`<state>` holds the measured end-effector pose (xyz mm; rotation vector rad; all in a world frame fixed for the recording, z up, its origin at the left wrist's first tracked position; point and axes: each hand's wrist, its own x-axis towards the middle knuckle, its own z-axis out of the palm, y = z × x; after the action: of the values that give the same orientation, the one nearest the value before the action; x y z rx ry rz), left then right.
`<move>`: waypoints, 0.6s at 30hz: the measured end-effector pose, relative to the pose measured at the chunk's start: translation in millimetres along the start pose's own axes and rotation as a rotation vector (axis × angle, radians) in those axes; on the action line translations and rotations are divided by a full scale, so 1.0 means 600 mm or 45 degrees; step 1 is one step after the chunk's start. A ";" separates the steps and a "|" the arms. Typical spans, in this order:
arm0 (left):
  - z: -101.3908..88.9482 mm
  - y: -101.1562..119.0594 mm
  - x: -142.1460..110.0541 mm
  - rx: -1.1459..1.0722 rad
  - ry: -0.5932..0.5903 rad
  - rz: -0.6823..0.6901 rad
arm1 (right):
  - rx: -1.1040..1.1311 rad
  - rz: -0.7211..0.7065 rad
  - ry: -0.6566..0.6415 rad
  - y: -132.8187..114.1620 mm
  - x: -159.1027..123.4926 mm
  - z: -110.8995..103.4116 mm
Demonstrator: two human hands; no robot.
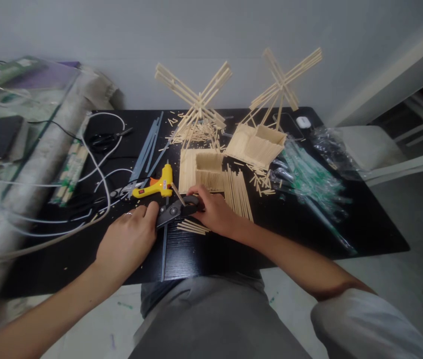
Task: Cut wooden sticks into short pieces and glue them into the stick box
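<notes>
My left hand (131, 237) is closed around the handles of a dark hand cutter (169, 214), whose curved jaw points to the right. At that jaw, my right hand (214, 212) is closed, its fingers bent close against the cutter. A thin wooden stick (178, 193) sticks up and left out of the jaw, and its lower end is hidden at my right fingers. Just beyond the cutter lies a yellow glue gun (155, 185). Several loose sticks (192, 227) lie below the jaw, and a row of longer sticks (238, 192) lies beside my right hand.
Two stick-built windmill models (209, 174) (258, 144) with crossed blades stand at the back. White cables (102, 174) and black-handled tools (101, 142) lie left, near grey strips (147, 149). Clear plastic bags with green print (312, 174) cover the right side. Stick offcuts (261, 182) are scattered around.
</notes>
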<state>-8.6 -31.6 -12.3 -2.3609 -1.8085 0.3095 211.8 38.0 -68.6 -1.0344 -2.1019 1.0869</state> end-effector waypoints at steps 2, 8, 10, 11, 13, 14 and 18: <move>-0.002 -0.001 0.000 -0.020 -0.020 -0.008 | -0.004 0.016 0.007 -0.001 0.000 0.002; 0.004 -0.022 0.014 -0.159 0.077 -0.040 | 0.155 0.065 -0.008 -0.004 0.004 -0.018; 0.005 -0.035 0.026 -0.257 0.166 -0.084 | 0.248 0.087 0.028 -0.007 0.006 -0.038; 0.005 -0.041 0.033 -0.326 0.212 -0.111 | 0.252 0.096 0.086 -0.008 0.007 -0.049; 0.002 -0.050 0.050 -0.534 0.281 -0.137 | 0.130 0.075 0.141 -0.012 0.006 -0.069; 0.000 -0.052 0.059 -0.673 0.306 -0.130 | 0.055 0.067 0.134 -0.013 0.005 -0.076; -0.008 -0.046 0.094 -0.978 0.428 -0.122 | -0.176 0.045 0.030 -0.011 0.001 -0.084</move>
<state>-18.8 30.1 -5.0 -2.5076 -2.0896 -0.8953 246.5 57.4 -37.0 -1.1477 -2.1723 0.9518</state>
